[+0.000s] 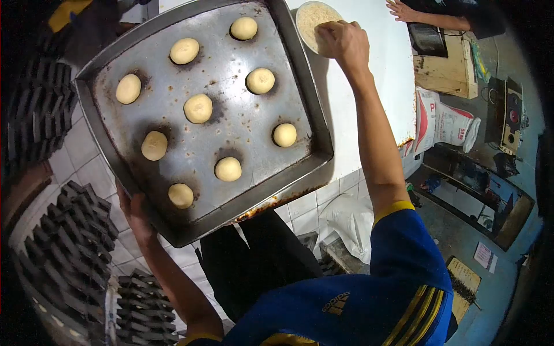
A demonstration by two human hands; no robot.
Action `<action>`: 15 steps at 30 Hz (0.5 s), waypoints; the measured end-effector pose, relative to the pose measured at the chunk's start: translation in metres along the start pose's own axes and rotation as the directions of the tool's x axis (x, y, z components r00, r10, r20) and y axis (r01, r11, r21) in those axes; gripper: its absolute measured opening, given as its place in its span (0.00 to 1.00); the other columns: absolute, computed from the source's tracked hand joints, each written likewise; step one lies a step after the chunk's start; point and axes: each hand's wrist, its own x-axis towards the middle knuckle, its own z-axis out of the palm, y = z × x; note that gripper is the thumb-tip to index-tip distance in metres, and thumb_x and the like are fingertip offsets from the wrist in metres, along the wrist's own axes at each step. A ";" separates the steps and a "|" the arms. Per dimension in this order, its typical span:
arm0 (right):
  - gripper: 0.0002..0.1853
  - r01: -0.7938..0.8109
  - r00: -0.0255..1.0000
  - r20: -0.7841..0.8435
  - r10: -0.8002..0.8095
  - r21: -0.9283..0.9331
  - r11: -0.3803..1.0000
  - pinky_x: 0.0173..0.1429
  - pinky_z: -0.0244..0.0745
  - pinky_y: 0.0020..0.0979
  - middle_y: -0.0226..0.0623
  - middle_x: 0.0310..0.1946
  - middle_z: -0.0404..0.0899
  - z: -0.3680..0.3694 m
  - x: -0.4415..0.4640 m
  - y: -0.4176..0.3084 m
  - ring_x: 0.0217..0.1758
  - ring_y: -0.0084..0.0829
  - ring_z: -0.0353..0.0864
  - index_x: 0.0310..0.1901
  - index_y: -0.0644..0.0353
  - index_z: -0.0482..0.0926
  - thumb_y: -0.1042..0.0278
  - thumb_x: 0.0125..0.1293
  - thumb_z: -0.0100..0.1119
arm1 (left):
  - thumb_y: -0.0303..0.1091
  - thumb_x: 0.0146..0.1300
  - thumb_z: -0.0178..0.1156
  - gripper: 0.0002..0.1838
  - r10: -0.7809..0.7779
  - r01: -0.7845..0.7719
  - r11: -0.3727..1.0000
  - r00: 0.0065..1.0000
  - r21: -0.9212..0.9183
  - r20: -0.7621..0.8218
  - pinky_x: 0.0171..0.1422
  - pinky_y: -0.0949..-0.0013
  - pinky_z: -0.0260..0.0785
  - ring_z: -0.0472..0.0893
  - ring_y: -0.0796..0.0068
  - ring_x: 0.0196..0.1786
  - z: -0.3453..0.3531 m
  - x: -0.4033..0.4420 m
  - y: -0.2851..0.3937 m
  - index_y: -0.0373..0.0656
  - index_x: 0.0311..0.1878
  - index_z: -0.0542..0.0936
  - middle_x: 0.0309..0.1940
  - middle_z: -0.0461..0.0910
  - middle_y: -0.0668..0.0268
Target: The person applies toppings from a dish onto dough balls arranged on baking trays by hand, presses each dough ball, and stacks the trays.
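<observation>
A large metal baking tray [294, 167] with raised walls carries several round dough balls, one of them a dough ball [198, 108] near the middle. My left hand [137, 214] grips the tray's lower left wall, its fingers partly hidden beneath. Beyond the tray's right side, a round bowl [300, 23] of pale grains stands on the white table. My right hand [348, 45] reaches into this bowl with its fingers pinched together at the grains. The fingertips are partly hidden, and the exact kind of grain is unclear.
The white table [381, 86] lies under the tray's right side. Another person's hand [402, 10] rests at its far edge. Stacked dark metal pieces [69, 242] stand at left. White sacks [453, 124] and a white bag [349, 225] are at right and below.
</observation>
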 end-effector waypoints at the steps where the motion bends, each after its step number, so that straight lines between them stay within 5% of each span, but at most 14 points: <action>1: 0.12 -0.009 1.000 -0.012 0.009 -0.011 1.000 0.46 0.83 0.41 0.40 0.38 0.93 -0.003 0.001 -0.001 0.39 0.45 0.88 0.46 0.52 0.95 0.54 0.71 0.72 | 0.40 0.74 0.62 0.39 0.000 0.000 1.000 1.000 0.004 -0.003 0.76 0.53 0.68 0.77 0.57 0.70 0.001 -0.001 0.001 0.41 0.85 0.63 0.74 0.75 0.56; 2: 0.12 -0.007 1.000 -0.014 0.007 -0.005 1.000 0.46 0.83 0.41 0.40 0.38 0.93 -0.007 0.002 -0.005 0.39 0.45 0.88 0.46 0.52 0.95 0.54 0.71 0.72 | 0.35 0.68 0.59 0.40 -0.040 0.039 0.999 0.997 -0.020 -0.069 0.76 0.58 0.68 0.76 0.59 0.70 0.005 -0.003 0.003 0.40 0.84 0.64 0.73 0.75 0.58; 3: 0.14 -0.276 0.961 0.089 0.262 0.270 0.922 0.48 0.83 0.37 0.42 0.39 0.93 -0.014 0.003 -0.011 0.41 0.40 0.89 0.48 0.54 0.95 0.54 0.70 0.73 | 0.29 0.61 0.57 0.43 -0.080 0.074 0.996 0.988 -0.048 -0.135 0.76 0.62 0.67 0.76 0.61 0.70 0.009 -0.004 0.005 0.39 0.84 0.65 0.73 0.74 0.59; 4: 0.16 -0.523 0.852 0.258 0.456 0.483 0.702 0.50 0.84 0.33 0.44 0.39 0.94 -0.018 0.003 -0.013 0.43 0.36 0.91 0.51 0.55 0.94 0.54 0.69 0.74 | 0.29 0.61 0.57 0.43 -0.078 0.072 0.996 0.987 -0.046 -0.142 0.76 0.62 0.67 0.76 0.61 0.70 0.010 -0.004 0.006 0.39 0.84 0.65 0.73 0.74 0.59; 5: 0.20 -0.482 0.867 0.275 0.415 0.671 0.564 0.50 0.83 0.27 0.43 0.39 0.94 0.012 -0.001 0.012 0.43 0.27 0.91 0.54 0.60 0.93 0.53 0.69 0.76 | 0.29 0.61 0.56 0.43 -0.060 0.054 0.997 0.991 -0.058 -0.119 0.76 0.62 0.67 0.76 0.61 0.70 0.011 -0.004 0.006 0.39 0.84 0.65 0.73 0.74 0.59; 9: 0.20 -0.541 0.808 0.381 0.450 0.782 0.310 0.54 0.81 0.29 0.34 0.44 0.93 -0.012 0.011 -0.022 0.45 0.23 0.88 0.54 0.66 0.92 0.56 0.72 0.76 | 0.29 0.61 0.57 0.44 -0.036 0.033 0.997 0.998 -0.069 -0.043 0.78 0.61 0.65 0.75 0.61 0.71 0.006 -0.002 0.003 0.38 0.84 0.64 0.73 0.74 0.58; 10: 0.20 -0.542 0.807 0.383 0.449 0.782 0.307 0.54 0.81 0.29 0.34 0.44 0.93 -0.007 0.014 -0.031 0.45 0.23 0.88 0.54 0.66 0.92 0.56 0.72 0.76 | 0.29 0.61 0.57 0.44 -0.036 0.033 0.997 0.998 -0.066 -0.046 0.78 0.61 0.65 0.75 0.61 0.71 0.003 -0.001 0.000 0.38 0.84 0.64 0.73 0.74 0.58; 13: 0.17 -0.232 0.973 0.159 0.170 0.719 0.655 0.52 0.83 0.30 0.36 0.41 0.95 -0.006 0.024 -0.073 0.43 0.24 0.90 0.51 0.57 0.94 0.54 0.71 0.75 | 0.40 0.71 0.67 0.39 -0.008 0.005 0.996 1.000 -0.084 -0.027 0.74 0.56 0.71 0.79 0.60 0.67 0.002 -0.001 -0.004 0.40 0.82 0.66 0.70 0.78 0.59; 15: 0.15 -0.244 0.970 0.179 0.167 0.643 0.726 0.54 0.83 0.35 0.41 0.42 0.94 0.004 0.028 -0.102 0.44 0.36 0.92 0.49 0.54 0.95 0.54 0.69 0.75 | 0.30 0.60 0.57 0.44 -0.050 0.046 0.995 0.998 -0.085 -0.046 0.78 0.60 0.65 0.75 0.60 0.71 0.007 -0.002 0.004 0.38 0.83 0.64 0.72 0.74 0.57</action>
